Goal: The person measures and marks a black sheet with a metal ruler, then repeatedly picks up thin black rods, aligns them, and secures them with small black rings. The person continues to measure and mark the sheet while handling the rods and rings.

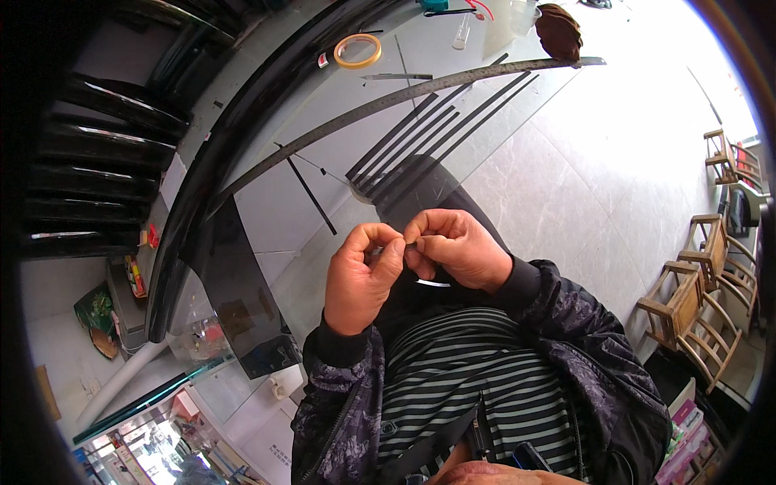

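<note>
My left hand [365,273] and my right hand [453,247] meet at the fingertips in front of my lap. Between them is a small dark strip piece [411,247], mostly hidden by the fingers, pinched in the right hand; whether the left fingertips also grip it is hard to tell. Beyond the hands, several black strips [418,136] lie side by side on a glass tabletop. A long metal ruler [357,113] crosses the glass behind them. One separate short black strip [312,195] lies to the left.
A roll of yellow tape [357,51], a slim knife [397,77] and a brown cloth bundle [559,31] lie at the far side. A long glossy black curved part [209,157] runs along the left. Dark film [242,291] lies on the glass. Wooden chairs [673,300] stand at right.
</note>
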Available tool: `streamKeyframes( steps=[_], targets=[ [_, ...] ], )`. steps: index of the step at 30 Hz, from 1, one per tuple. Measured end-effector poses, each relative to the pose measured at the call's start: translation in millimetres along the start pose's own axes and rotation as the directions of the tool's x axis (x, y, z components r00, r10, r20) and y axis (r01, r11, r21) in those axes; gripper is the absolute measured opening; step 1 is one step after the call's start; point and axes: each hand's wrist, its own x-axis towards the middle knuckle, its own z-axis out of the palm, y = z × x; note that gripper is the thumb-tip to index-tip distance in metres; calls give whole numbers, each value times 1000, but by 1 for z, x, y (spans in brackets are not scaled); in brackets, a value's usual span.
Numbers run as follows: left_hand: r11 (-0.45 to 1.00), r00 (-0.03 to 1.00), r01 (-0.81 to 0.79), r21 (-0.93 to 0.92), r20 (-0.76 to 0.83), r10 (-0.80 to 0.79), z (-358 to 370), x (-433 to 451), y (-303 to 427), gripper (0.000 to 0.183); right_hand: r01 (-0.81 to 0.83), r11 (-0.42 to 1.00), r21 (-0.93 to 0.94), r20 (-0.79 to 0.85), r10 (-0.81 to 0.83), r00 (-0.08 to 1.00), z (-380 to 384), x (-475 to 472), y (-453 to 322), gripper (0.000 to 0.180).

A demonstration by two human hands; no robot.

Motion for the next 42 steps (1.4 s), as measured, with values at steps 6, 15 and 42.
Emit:
streamKeyframes(
  steps=[6, 15, 42],
  targets=[
    [1000, 1000, 18, 0, -15, -18, -1, -2, 6, 15, -43, 996, 77, 2, 43, 999, 1, -3, -4, 17],
    [994, 1000, -21, 108, 13, 19, 3, -2, 6, 14, 13, 1000, 26, 10, -14, 1000, -3, 1, 2, 11],
    [997, 999, -2, -77, -50, -2, 0, -6, 7, 13, -37, 989, 145, 57, 29, 998, -5, -7, -1, 13]
  ],
)
